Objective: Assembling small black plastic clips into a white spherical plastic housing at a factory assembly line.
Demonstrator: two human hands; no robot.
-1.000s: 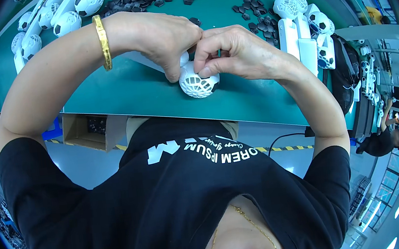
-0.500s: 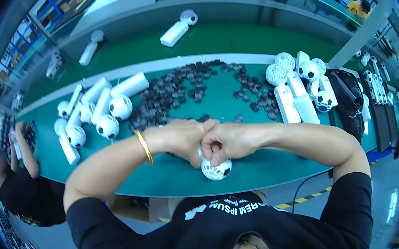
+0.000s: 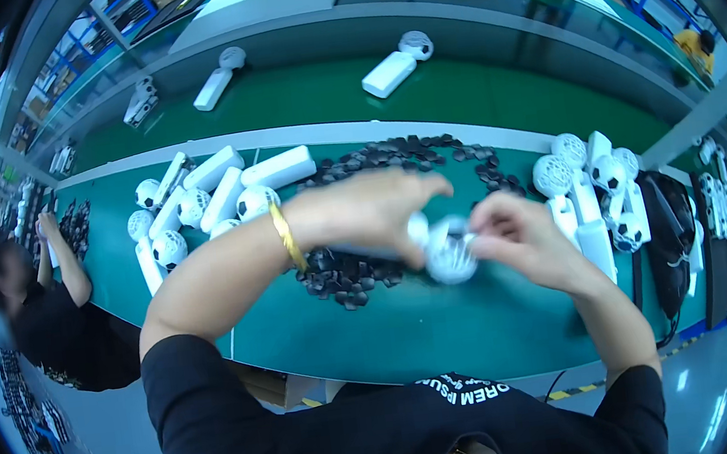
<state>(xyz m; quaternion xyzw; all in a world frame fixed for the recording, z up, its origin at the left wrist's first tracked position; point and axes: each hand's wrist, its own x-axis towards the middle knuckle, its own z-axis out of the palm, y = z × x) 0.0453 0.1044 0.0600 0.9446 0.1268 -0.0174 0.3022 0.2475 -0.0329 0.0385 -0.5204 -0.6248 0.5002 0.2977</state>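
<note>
My left hand (image 3: 371, 213), blurred by motion, grips a white device with a ball-shaped head (image 3: 450, 257) by its neck and handle; the handle is mostly hidden under the palm. The ball has a white lattice and dark patches, smeared here. At the ball's right edge, the fingers of my right hand (image 3: 516, 232) are pinched together; whether a small piece is between them cannot be made out. Loose black pentagon-like pieces (image 3: 351, 278) lie beneath and beyond my left hand on the green table (image 3: 394, 340).
Similar ball-headed devices lie in groups at left (image 3: 221, 194) and right (image 3: 594, 241). A black bag (image 3: 669, 232) sits beside the right group. Beyond a pale rail, more devices (image 3: 389, 74) rest on a green belt. A co-worker (image 3: 59, 306) works at the far left.
My hands have come apart, the right one shifting right of the ball. The ball-headed device has moved away from the table's near edge. The whole view has shifted too.
</note>
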